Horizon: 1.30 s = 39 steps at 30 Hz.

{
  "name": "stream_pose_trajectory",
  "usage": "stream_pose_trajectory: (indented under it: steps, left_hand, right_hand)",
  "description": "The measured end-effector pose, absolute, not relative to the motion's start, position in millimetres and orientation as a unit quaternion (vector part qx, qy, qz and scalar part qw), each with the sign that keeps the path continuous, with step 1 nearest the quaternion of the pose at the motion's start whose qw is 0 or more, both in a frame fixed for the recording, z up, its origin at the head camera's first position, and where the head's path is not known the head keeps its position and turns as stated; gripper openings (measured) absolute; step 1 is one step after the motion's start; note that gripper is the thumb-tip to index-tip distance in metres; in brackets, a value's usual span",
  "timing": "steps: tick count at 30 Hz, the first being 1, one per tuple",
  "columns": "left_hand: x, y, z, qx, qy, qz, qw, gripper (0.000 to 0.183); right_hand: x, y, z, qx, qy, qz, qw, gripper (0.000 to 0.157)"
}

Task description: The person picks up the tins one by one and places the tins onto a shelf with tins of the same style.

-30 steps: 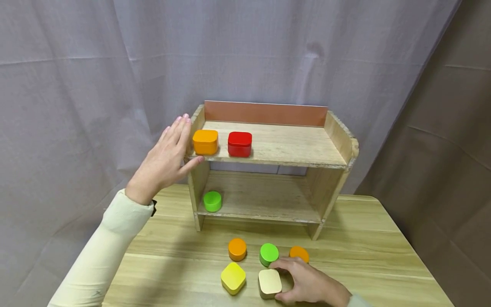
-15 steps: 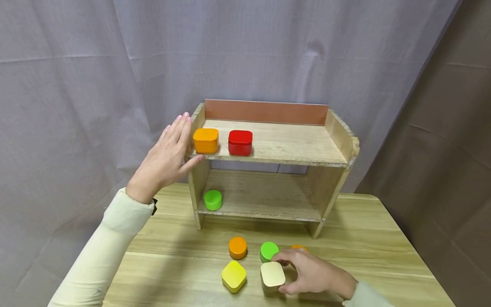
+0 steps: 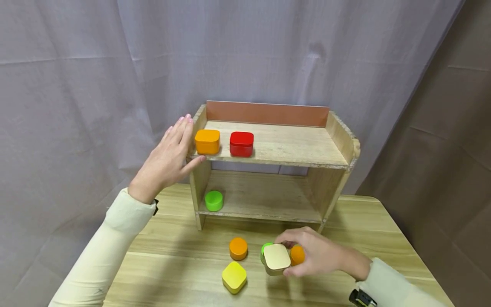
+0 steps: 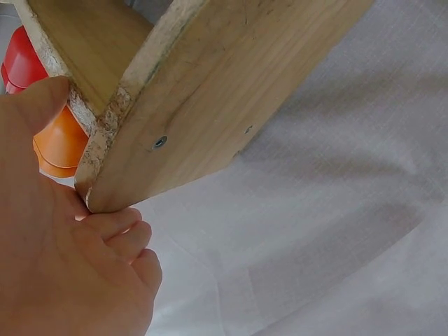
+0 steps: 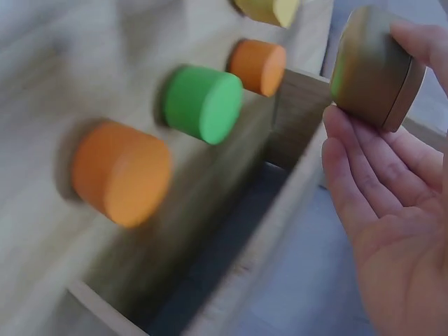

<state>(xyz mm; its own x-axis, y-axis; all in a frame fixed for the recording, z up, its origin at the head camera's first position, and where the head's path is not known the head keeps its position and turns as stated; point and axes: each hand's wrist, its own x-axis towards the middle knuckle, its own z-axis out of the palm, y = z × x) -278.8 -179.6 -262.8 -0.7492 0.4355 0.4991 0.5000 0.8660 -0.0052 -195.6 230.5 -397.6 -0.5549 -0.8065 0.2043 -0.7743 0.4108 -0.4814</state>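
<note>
My left hand (image 3: 165,155) rests against the left end of the wooden shelf unit (image 3: 284,162), fingers straight along the side panel and thumb at the top shelf's front edge. The left wrist view shows the panel's corner (image 4: 105,157) against that hand. My right hand (image 3: 316,251) pinches a small square box with a cream top (image 3: 277,256) and darker gold sides, raised above the table. In the right wrist view, the box (image 5: 374,70) sits between thumb and fingertips. It partly covers a green round container (image 3: 265,247) in the head view; an orange round container (image 3: 297,255) shows behind the hand.
On the top shelf stand an orange square box (image 3: 207,143) and a red one (image 3: 241,145). A green round container (image 3: 214,201) stands at the lower shelf's left. An orange round container (image 3: 238,249) and yellow square box (image 3: 234,277) lie on the table (image 3: 172,264). Grey curtain hangs behind.
My right hand has lifted the cream-topped box off the table and carried it slightly forward and right, over the green round container in view. The left hand has stayed in place.
</note>
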Motion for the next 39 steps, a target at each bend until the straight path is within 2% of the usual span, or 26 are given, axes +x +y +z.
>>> stream_pose_trajectory:
  steps: [5, 12, 25, 39]
  left_hand:
    - [-279.3, -178.8, -263.7, -0.251, -0.933, -0.067, 0.25, 0.096]
    - [-279.7, -178.1, -263.1, -0.249, -0.934, -0.068, 0.248, 0.097]
    - [-280.1, -180.1, -263.7, -0.248, -0.934, -0.064, 0.249, 0.097]
    - [-281.9, -183.3, -263.9, -0.25, -0.933, -0.065, 0.251, 0.096]
  right_hand:
    - [-202.5, 229.8, -366.1, -0.481, 0.843, -0.243, 0.006, 0.049]
    - [-213.3, 230.3, -319.0, -0.463, 0.854, -0.237, 0.014, 0.046]
    - [-231.6, 232.1, -236.4, -0.425, 0.882, -0.203, -0.015, 0.048]
    - [-256.0, 227.1, -183.7, -0.396, 0.881, -0.256, -0.036, 0.043]
